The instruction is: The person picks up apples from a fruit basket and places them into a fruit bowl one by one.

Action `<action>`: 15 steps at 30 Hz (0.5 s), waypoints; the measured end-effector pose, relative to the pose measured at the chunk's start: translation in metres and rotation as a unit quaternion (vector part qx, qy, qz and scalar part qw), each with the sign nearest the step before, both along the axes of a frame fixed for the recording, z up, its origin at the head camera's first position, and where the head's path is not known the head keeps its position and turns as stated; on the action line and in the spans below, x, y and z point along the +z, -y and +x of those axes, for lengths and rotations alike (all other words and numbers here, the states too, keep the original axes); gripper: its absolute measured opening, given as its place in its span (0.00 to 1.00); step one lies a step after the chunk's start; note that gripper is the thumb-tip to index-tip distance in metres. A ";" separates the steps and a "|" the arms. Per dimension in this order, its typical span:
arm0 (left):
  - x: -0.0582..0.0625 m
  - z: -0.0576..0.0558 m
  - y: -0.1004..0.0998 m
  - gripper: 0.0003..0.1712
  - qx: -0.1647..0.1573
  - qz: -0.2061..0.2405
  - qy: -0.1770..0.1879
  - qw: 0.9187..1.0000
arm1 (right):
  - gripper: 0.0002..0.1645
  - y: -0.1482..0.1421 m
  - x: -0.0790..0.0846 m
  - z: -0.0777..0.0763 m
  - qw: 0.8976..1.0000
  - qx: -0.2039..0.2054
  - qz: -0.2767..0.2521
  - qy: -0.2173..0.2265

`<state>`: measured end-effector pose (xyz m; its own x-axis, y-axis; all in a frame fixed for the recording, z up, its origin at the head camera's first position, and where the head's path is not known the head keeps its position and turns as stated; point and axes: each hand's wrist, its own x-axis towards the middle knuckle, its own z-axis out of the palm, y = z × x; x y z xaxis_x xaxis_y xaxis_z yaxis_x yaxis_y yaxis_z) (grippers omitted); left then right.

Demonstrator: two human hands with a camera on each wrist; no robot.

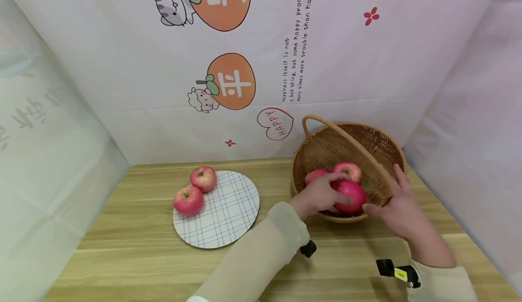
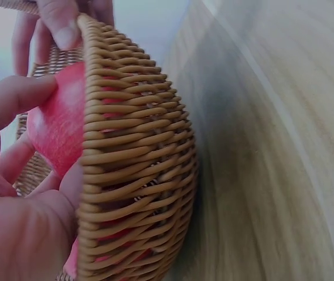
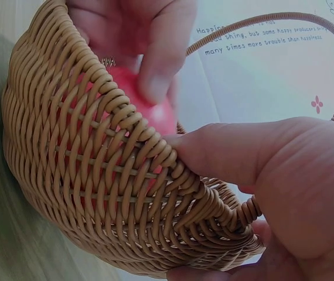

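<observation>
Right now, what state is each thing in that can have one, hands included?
Left hand: gripping the held apple
Right hand: gripping the wicker basket by its rim
Held apple: in the basket, lifted or resting unclear
Rear basket apple: inside, stem showing
Left basket apple: inside, partly hidden
Wicker basket: uncovered, handle raised
Round checked board: lying flat
Near board apple: stem up
Far board apple: stem up

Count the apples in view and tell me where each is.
5: a front apple and a rear apple on the plate; a left apple and a back apple in the basket; a gripped apple in the left hand. Others may be hidden.
</observation>
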<state>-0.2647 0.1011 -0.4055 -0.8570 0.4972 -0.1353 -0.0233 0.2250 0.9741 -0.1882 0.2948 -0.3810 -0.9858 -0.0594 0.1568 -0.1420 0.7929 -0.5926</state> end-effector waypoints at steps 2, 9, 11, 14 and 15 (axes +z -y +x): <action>0.001 -0.001 0.004 0.33 -0.006 0.044 0.042 0.998 | 0.67 0.000 -0.001 -0.001 1.000 0.000 0.000 0.000; 0.004 -0.003 0.017 0.28 -0.017 0.120 0.071 0.990 | 0.67 0.000 -0.002 -0.001 1.000 0.002 -0.004 -0.004; 0.005 -0.004 0.020 0.28 -0.023 0.126 0.071 0.989 | 0.67 0.000 -0.002 -0.001 1.000 0.001 -0.005 -0.007; 0.006 -0.005 0.024 0.29 -0.030 0.130 0.077 0.988 | 0.66 0.000 -0.002 -0.001 1.000 0.001 -0.008 -0.010; 0.006 -0.005 0.026 0.30 -0.031 0.134 0.081 0.987 | 0.67 0.000 -0.002 -0.001 1.000 0.001 -0.009 -0.011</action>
